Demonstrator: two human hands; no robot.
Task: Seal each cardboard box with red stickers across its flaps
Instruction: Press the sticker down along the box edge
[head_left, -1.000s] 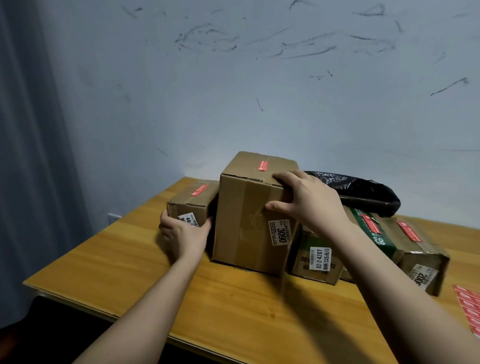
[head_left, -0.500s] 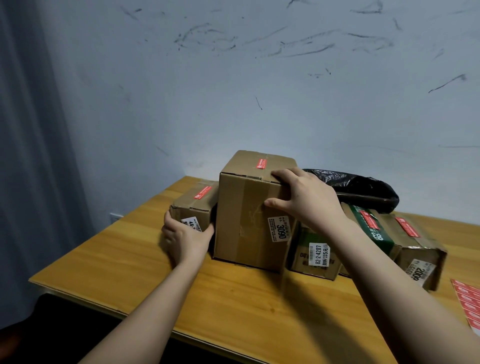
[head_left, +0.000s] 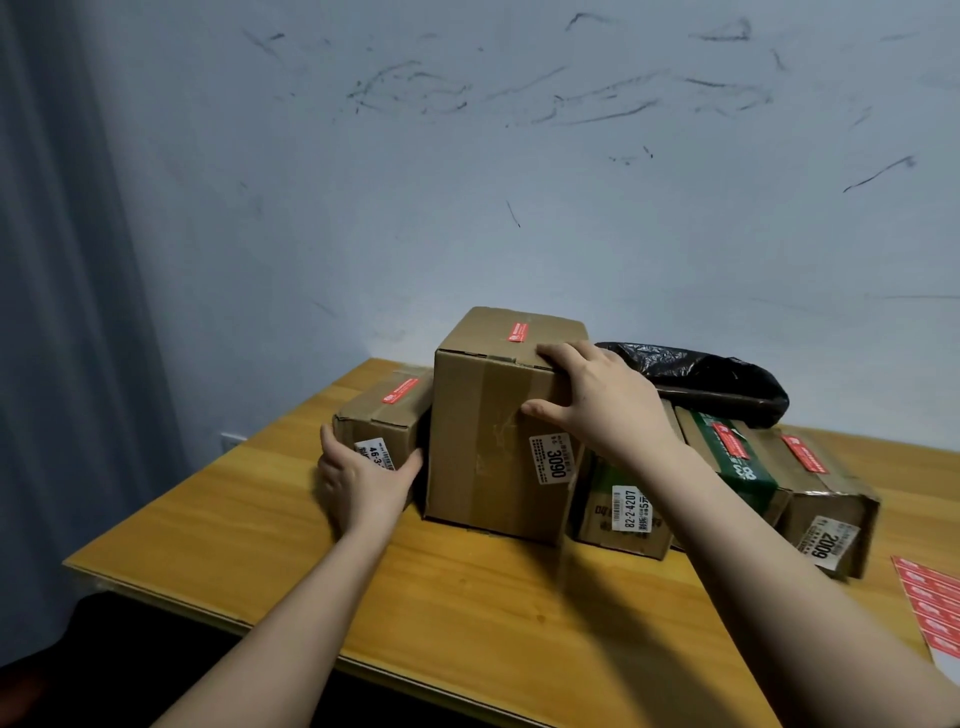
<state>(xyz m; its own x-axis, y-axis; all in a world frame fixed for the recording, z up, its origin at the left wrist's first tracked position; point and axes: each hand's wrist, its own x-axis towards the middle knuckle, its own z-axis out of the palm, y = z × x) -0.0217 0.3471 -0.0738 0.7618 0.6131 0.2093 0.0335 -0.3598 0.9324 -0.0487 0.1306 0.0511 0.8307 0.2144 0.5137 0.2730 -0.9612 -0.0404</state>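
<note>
Cardboard tall box (head_left: 488, 431): brown, upright on the table, taped seam down its front, 1 red sticker (head_left: 518, 331) on top, white label reading 3090.
Right hand (head_left: 605, 402): fingers curled over the tall box's top right edge, thumb on its front.
Left hand (head_left: 363, 480): thumb and fingers clasp the near end of the small box (head_left: 384, 415), which touches the tall box's left side.
Other boxes: green-printed box (head_left: 737, 457) and end box (head_left: 826, 499), each stickered.
Sticker sheet (head_left: 930, 603): red, flat, at the right edge.
Table (head_left: 467, 613): smooth yellow wood.
Bag (head_left: 701, 379): crinkled black plastic, behind.
</note>
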